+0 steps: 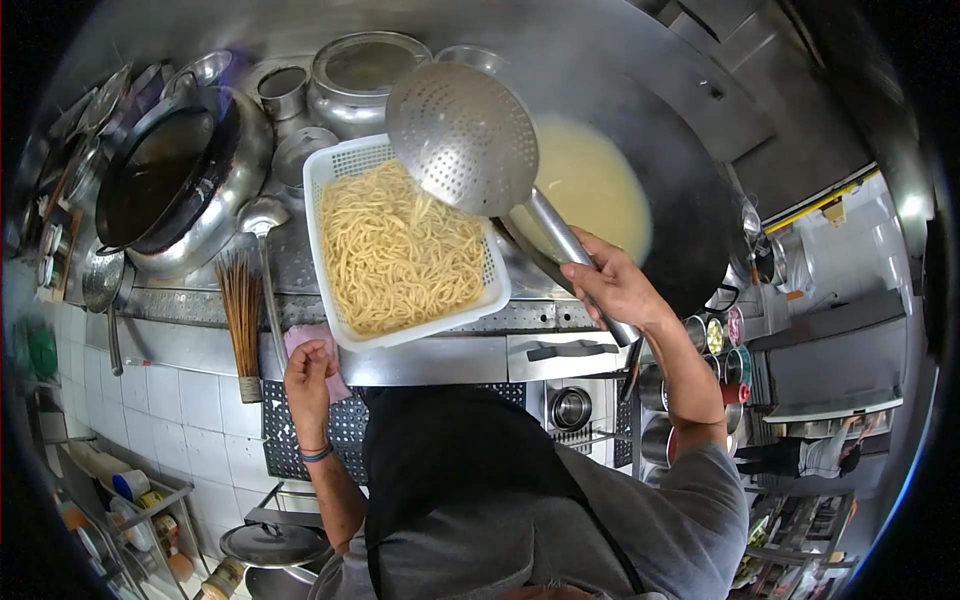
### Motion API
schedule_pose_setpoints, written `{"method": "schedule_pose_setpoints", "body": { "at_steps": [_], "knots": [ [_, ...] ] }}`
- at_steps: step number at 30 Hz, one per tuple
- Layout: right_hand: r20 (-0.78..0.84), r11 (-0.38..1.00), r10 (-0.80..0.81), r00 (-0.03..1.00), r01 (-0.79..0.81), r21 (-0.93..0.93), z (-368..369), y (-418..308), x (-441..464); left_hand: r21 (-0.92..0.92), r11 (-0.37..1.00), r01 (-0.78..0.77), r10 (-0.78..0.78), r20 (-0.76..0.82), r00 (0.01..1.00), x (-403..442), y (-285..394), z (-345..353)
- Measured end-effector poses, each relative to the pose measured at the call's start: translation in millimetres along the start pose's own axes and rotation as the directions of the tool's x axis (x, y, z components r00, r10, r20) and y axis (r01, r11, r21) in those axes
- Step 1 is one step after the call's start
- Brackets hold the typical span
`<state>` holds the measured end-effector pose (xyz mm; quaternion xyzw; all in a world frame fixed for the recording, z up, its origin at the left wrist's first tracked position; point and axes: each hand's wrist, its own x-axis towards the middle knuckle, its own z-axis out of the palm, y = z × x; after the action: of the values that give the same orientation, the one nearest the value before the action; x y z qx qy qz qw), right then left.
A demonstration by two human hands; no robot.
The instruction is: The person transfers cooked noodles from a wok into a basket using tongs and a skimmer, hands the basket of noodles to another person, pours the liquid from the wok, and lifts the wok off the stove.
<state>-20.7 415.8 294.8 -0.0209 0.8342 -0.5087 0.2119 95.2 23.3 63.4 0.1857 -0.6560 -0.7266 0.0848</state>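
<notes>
My right hand [618,283] is wrapped around the handle of a large perforated skimmer [465,135]. The skimmer's round head is tilted over the upper right part of a white plastic basket [497,292], and some noodles hang at its lower edge. Yellow noodles [400,260] fill the basket, which sits on the steel counter edge. At the basket's lower left, my left hand [310,375] has its fingers curled in front of a pink cloth [318,337]. Whether those fingers grip the cloth is hidden.
A big wok [690,200] with cloudy yellowish liquid [590,185] lies beyond my right hand. Left of the basket are a ladle [264,218], a bamboo brush [238,310] and a dark pot [160,180]. A lidded pot [368,65] stands behind. Another person [815,455] is far right.
</notes>
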Motion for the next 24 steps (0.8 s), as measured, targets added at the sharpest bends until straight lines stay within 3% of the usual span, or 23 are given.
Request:
{"method": "schedule_pose_setpoints", "body": {
  "at_steps": [8, 10, 14, 17, 20, 24],
  "knots": [
    [-0.409, 1.0, 0.001, 0.913, 0.01, 0.023, -68, 19, 0, -0.044, 0.999, 0.006, -0.007, -0.007, 1.0, -5, -8, -6],
    [-0.422, 1.0, -0.001, 0.907, 0.008, 0.015, -102, 37, 9, -0.025, 1.0, 0.006, -0.006, 0.001, 1.0, -6, -11, -5],
    [-0.619, 0.986, 0.131, 0.775, -0.166, 0.0, -164, 102, 34, -0.014, 1.0, -0.001, 0.001, -0.007, 1.0, -6, -6, 1],
    [-0.735, 0.984, 0.116, 0.668, -0.179, -0.007, -198, 155, 50, -0.02, 1.0, -0.006, 0.006, -0.011, 1.0, -4, -4, 2],
    [-0.761, 0.981, 0.123, 0.636, -0.194, -0.003, -209, 187, 52, 0.013, 1.0, -0.015, 0.015, -0.009, 1.0, -3, -1, 4],
    [-0.638, 0.967, 0.253, 0.727, -0.203, 0.152, -190, 179, 27, 0.01, 1.0, -0.023, 0.023, -0.026, 0.999, -6, -2, 3]
  ]
}}
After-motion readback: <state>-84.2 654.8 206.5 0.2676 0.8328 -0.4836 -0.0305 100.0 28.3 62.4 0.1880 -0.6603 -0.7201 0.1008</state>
